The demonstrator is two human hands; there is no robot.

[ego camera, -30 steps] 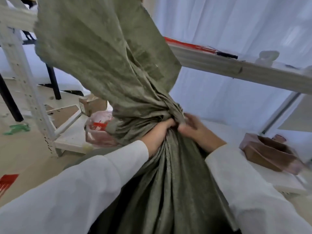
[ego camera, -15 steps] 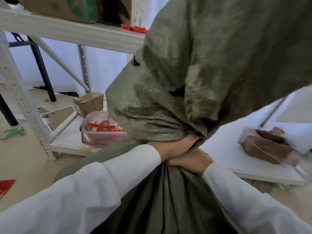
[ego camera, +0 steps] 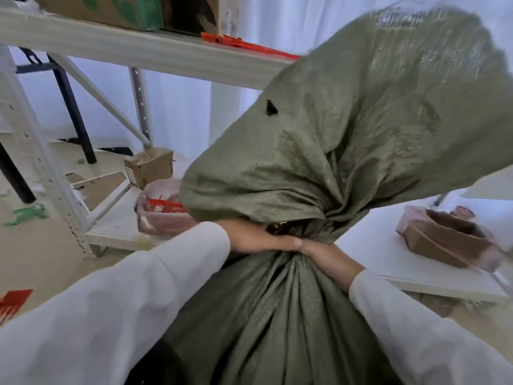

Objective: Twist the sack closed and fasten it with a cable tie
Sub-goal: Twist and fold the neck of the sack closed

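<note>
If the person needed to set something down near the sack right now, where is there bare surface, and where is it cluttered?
Bare: the white board between the sack and the brown cardboard piece, and the floor left of the rack leg. Crowded: the low shelf with the bag of red ties and small box.

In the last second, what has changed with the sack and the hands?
The sack's loose top, which stood up and leaned left, has swung over to the right and now flops above the hands. The left hand and right hand, side by side before, have closed in and cross at the twisted neck. Both keep gripping it. No cable tie is on it; red ties stay in their bag.
</note>
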